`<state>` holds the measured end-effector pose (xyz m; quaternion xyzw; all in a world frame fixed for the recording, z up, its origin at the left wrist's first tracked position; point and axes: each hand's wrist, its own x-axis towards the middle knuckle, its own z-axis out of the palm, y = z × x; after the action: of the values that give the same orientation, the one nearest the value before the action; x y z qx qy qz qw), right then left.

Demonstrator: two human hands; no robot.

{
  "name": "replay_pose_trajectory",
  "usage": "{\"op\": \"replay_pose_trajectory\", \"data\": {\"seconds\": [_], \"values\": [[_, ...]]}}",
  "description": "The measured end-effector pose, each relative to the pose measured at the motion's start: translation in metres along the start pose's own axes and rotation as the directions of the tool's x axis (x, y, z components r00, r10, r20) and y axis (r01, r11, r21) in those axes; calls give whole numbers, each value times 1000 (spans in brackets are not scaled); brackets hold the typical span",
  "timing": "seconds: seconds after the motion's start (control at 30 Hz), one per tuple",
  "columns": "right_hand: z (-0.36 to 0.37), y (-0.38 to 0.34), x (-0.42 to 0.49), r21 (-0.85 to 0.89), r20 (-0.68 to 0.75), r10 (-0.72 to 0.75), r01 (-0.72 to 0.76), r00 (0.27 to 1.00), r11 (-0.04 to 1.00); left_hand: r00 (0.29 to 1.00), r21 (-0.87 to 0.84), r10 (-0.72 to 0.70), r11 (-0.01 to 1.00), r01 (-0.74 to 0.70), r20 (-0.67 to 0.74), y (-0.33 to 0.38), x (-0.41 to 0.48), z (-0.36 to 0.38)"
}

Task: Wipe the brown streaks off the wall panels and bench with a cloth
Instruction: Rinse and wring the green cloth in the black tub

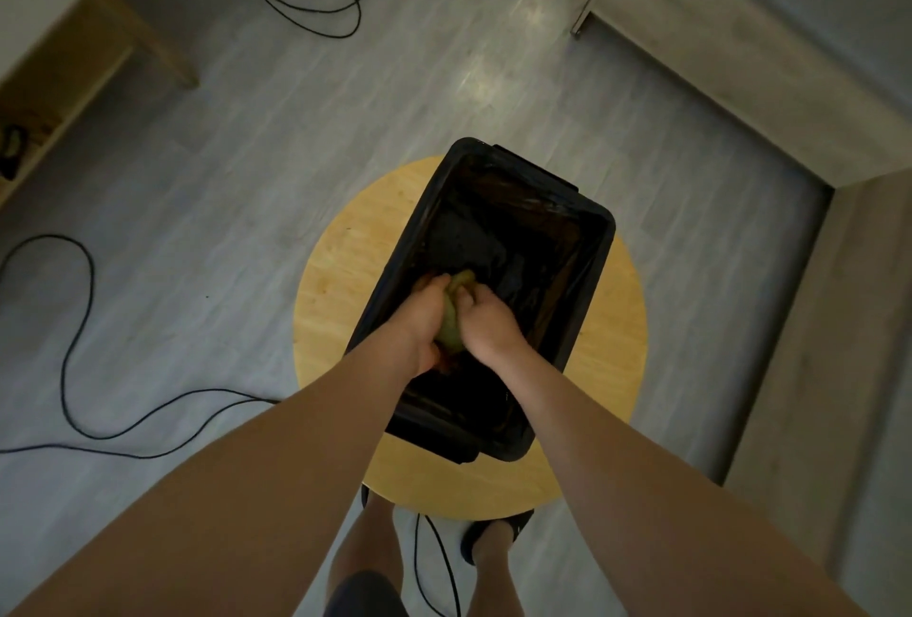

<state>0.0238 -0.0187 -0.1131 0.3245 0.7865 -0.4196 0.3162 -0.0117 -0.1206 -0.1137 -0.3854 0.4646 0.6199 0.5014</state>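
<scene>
Both hands, left hand (423, 315) and right hand (486, 325), grip a bunched yellow-green cloth (451, 320) over the black tub (599, 241) on the round wooden stool (612, 320). Risk: hard wringing could tip the tub or drip onto the floor (247, 147) cables (74, 360). Tub interior is dark; liquid cannot be confirmed. Bench (715, 73) sits well apart, right.

no legible text, label, brand, number or sign is present on any surface in view
</scene>
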Motion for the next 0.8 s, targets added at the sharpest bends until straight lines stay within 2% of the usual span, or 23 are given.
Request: {"op": "replay_pose_trajectory", "data": {"seconds": [0.1,0.17,0.23,0.3,0.4,0.5,0.57,0.63,0.67,0.73,0.8], "values": [[-2,-8,-31,156,-146,-197,219,969,963,998,-59,-9,998,12,54,6,0,3],[-2,-11,-45,130,-203,-335,364,920,922,998,-38,30,999,-28,50,9,1,3],[-1,-12,-45,-5,-227,-429,440,874,898,997,-8,80,997,-79,22,11,-1,2],[-1,-12,-33,-170,-228,-465,435,856,884,994,32,107,994,-108,14,11,-3,2],[-5,-3,-5,-435,-177,-517,404,837,804,989,116,149,982,-151,22,9,-11,-3],[-16,7,22,-519,-247,-379,208,892,829,983,181,179,966,-183,38,4,-23,-9],[-17,8,29,-407,-317,-184,42,930,913,988,186,152,972,-145,-26,2,-28,-11],[-12,2,29,-236,-232,-9,-48,973,970,991,155,115,983,-104,-70,-1,-25,-12],[-8,-1,27,-183,-144,39,-65,989,981,992,112,101,989,-93,-73,-1,-22,-11],[-2,-5,18,-146,28,22,-18,999,989,997,7,52,999,-52,-65,-2,-16,-6],[4,-9,1,-84,53,-73,77,996,993,999,-87,6,996,-11,-49,-2,-9,-4]]}}
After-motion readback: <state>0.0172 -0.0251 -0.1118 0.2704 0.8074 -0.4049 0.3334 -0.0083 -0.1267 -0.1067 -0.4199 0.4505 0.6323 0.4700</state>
